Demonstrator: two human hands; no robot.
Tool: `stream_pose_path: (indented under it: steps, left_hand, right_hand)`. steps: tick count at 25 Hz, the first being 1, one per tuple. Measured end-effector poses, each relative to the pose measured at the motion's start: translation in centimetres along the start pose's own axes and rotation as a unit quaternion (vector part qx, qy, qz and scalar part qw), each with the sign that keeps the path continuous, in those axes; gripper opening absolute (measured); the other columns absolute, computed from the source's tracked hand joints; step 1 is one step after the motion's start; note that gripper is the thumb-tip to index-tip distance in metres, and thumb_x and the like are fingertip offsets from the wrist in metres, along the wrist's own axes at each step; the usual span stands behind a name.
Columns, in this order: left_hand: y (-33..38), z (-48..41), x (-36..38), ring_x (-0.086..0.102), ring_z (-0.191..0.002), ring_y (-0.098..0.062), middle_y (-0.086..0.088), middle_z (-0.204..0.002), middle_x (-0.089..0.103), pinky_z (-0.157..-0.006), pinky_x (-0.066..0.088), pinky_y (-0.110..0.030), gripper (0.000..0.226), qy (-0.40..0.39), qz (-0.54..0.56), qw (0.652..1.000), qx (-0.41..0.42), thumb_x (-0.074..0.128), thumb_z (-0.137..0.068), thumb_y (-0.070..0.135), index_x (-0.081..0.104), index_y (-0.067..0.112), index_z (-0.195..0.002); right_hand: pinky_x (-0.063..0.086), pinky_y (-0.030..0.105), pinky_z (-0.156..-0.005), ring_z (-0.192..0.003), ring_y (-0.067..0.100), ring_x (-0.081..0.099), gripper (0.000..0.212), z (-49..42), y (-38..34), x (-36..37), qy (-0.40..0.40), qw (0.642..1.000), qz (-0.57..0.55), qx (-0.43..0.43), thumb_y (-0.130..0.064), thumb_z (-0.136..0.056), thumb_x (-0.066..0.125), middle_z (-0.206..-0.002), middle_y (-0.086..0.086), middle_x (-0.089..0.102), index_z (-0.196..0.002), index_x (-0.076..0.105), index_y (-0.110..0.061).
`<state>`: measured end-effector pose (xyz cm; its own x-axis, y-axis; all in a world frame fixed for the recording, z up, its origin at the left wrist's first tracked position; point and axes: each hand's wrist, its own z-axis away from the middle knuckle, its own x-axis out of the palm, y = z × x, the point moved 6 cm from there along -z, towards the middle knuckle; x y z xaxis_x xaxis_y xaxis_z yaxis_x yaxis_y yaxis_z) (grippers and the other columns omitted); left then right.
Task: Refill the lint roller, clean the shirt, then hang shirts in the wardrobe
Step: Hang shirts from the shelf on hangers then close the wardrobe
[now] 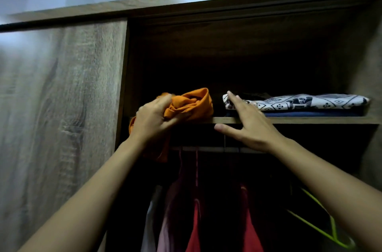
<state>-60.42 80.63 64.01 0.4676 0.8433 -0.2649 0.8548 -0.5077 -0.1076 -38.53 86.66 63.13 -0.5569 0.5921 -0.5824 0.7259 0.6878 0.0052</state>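
The wardrobe left of the left hand is grey-brown wood grain, matt and streaky, as is the shelf edge beside the right hand. In the left hand's grasp, the orange shirt is soft, crumpled matt cloth. Under the right fingertips lies folded white cloth with a black print, smooth, over plain blue cloth. Below the hands hang red garments of dull cloth; lower right, a hanger looks like glossy lime-green plastic
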Motion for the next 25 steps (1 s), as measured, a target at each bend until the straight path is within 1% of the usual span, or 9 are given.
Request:
stream_pose_path:
  steps: [2,5,9,12,14,16,19,21,25]
  left_hand:
    - [1.6,1.6,-1.7,0.061,-0.076,-0.003,0.013,-0.083,0.065,-0.068,0.05,-0.027,0.037,0.011,0.124,0.992,-0.006,0.046,-0.081,0.065,0.058,0.033,-0.095]
    - [4.2,4.3,-2.8,0.054,-0.061,0.004,0.014,-0.067,0.057,-0.056,0.039,-0.009,0.021,-0.004,0.234,0.969,-0.081,0.047,-0.084,0.054,0.05,0.033,-0.087]
    - [5.7,6.6,-5.4,0.05,-0.057,0.006,0.01,-0.068,0.046,-0.055,0.038,-0.014,0.039,0.047,0.234,0.953,-0.187,0.043,-0.083,0.054,0.041,0.017,-0.096]
    - [6.6,8.1,-7.0,0.05,-0.061,0.011,0.012,-0.075,0.049,-0.061,0.041,-0.015,0.037,0.015,0.256,0.938,-0.233,0.049,-0.084,0.057,0.044,0.022,-0.092]
    - [7.7,9.5,-7.4,0.051,-0.062,0.012,0.016,-0.074,0.053,-0.065,0.041,-0.012,0.028,-0.062,0.295,0.921,-0.247,0.049,-0.086,0.053,0.051,0.025,-0.087]
    - [8.4,11.1,-8.1,0.052,-0.061,0.01,0.019,-0.065,0.055,-0.063,0.04,-0.013,0.029,-0.11,0.279,0.921,-0.249,0.047,-0.087,0.053,0.053,0.027,-0.076]
    - [8.2,12.6,-10.0,0.053,-0.065,-0.009,0.005,-0.067,0.055,-0.065,0.04,-0.033,0.053,-0.101,0.152,0.956,-0.231,0.043,-0.081,0.064,0.054,0.013,-0.076]
    - [7.8,13.0,-11.6,0.052,-0.067,-0.019,-0.008,-0.07,0.054,-0.063,0.04,-0.037,0.061,-0.089,0.132,0.958,-0.24,0.045,-0.079,0.064,0.052,0.004,-0.081]
    - [8.1,13.8,-13.0,0.047,-0.064,-0.01,0.005,-0.07,0.05,-0.059,0.038,-0.03,0.031,-0.144,0.237,0.932,-0.234,0.066,-0.079,0.043,0.048,0.018,-0.081]
  right_hand:
    - [0.016,0.033,-0.118,-0.141,0.002,0.014,0.108,1.6,-2.1,-0.1,-0.004,0.989,-0.145,0.002,-0.083,-0.057,0.048,-0.157,-0.008,0.015,-0.146,0.007,-0.036]
    - [0.032,0.023,-0.106,-0.131,0.002,0.035,0.102,4.2,-6.9,-0.1,-0.012,0.978,-0.201,-0.059,-0.071,-0.055,0.065,-0.145,-0.011,0.033,-0.141,0.02,-0.04]
    - [0.043,0.003,-0.076,-0.092,-0.014,0.059,0.054,7.1,-10.2,-0.3,0.036,0.944,-0.328,-0.02,-0.052,-0.06,0.078,-0.096,-0.025,0.065,-0.104,0.049,-0.041]
    - [0.049,0.016,-0.077,-0.08,-0.006,0.064,0.021,9.0,-11.2,0.2,0.079,0.913,-0.398,0.037,-0.04,-0.068,0.072,-0.079,-0.018,0.071,-0.085,0.061,-0.035]
    - [0.051,0.027,-0.079,-0.078,0.0,0.064,0.013,10.4,-11.8,-0.1,0.098,0.908,-0.401,0.069,-0.036,-0.069,0.068,-0.08,-0.012,0.07,-0.08,0.063,-0.032]
    - [0.05,0.029,-0.078,-0.076,0.001,0.062,0.011,12.0,-12.3,-0.5,0.099,0.92,-0.369,0.089,-0.038,-0.07,0.067,-0.08,-0.012,0.068,-0.078,0.061,-0.034]
    - [0.049,0.028,-0.077,-0.086,0.007,0.064,0.015,14.0,-12.4,-1.1,0.092,0.937,-0.314,0.124,-0.037,-0.075,0.071,-0.084,-0.013,0.067,-0.086,0.061,-0.035]
    - [0.048,0.028,-0.078,-0.092,0.012,0.064,0.021,15.1,-12.5,-1.4,0.094,0.941,-0.292,0.144,-0.034,-0.078,0.07,-0.09,-0.009,0.067,-0.097,0.063,-0.03]
    - [0.044,0.023,-0.075,-0.09,0.01,0.062,0.027,16.2,-12.5,-1.4,0.085,0.951,-0.249,0.165,-0.034,-0.078,0.07,-0.089,-0.008,0.066,-0.103,0.065,-0.025]
